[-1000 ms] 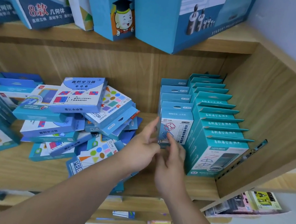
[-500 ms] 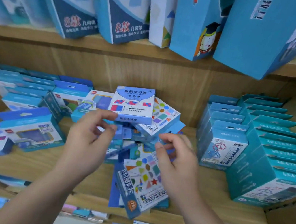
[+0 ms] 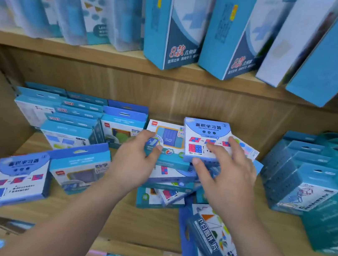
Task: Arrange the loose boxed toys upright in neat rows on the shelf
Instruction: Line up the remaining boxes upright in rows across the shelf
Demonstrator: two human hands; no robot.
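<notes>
Shelving (image 3: 148,228) of pale wood filled the view, two boards visible. Tall blue and white boxes (image 3: 179,24) stood in a leaning row on the upper board, blurred toward the left.

Lower board, right side: teal boxes (image 3: 306,187) stood upright in packed rows running back to the rear panel. Left side: another upright group of blue boxes (image 3: 73,118), less even, with two loose ones in front tipped back on a slant, a square-pattern box (image 3: 17,179) and a windowed box (image 3: 79,167) just beside it.

Centre: heap of loose boxed toys (image 3: 168,184), lying flat and crossed over one another at odd angles. A white and blue box with red and blue squares (image 3: 205,140) sat on top of the heap. A box with a "50" panel (image 3: 166,138) lay just beside it to the left. One shapes box (image 3: 212,244) hung over the front edge of the board, tilted down.

Left hand (image 3: 134,162) rested on the heap, thumb and fingers closed around the near edge of the "50" box. Right hand (image 3: 227,173) lay spread wide, fingers on the face of the squares box, thumb at its lower edge; a firm grasp could not be told.
</notes>
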